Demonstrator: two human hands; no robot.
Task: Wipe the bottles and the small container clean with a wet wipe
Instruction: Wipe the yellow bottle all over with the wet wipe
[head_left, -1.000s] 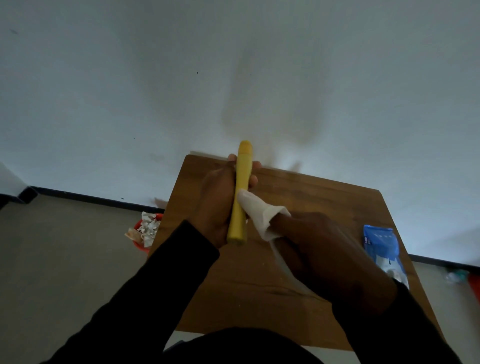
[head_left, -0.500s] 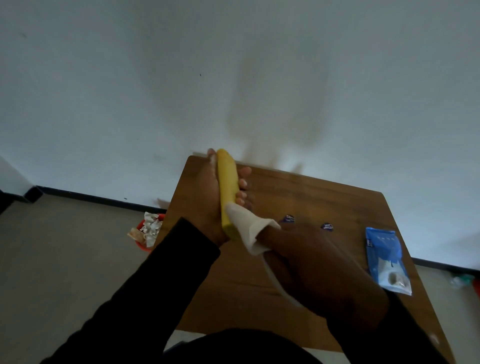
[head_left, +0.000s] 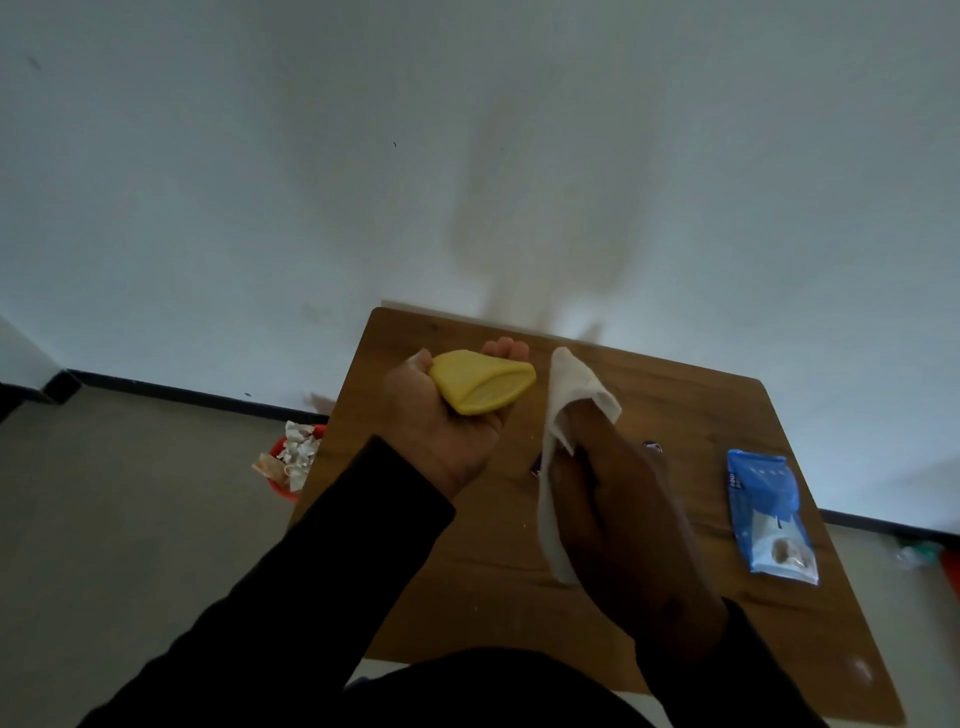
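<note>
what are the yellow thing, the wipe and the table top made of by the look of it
Yellow container: probably plastic, matte, uniform colour with smooth rounded edges. Wet wipe: thin white non-woven cloth or paper, since it drapes and creases over the right hand. Table: wood or wood-look laminate; brown grain lines show, which one is unclear.

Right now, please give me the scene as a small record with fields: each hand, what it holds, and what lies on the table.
left hand: palm up, holds the yellow container
right hand: grips the white wet wipe, apart from the container
table: wooden, against the wall
wipes pack: blue, flat on the right side of the table
small dark items: on the table by the right hand, too small to identify
red bin: on the floor left of the table, crumpled wipes in it
</note>
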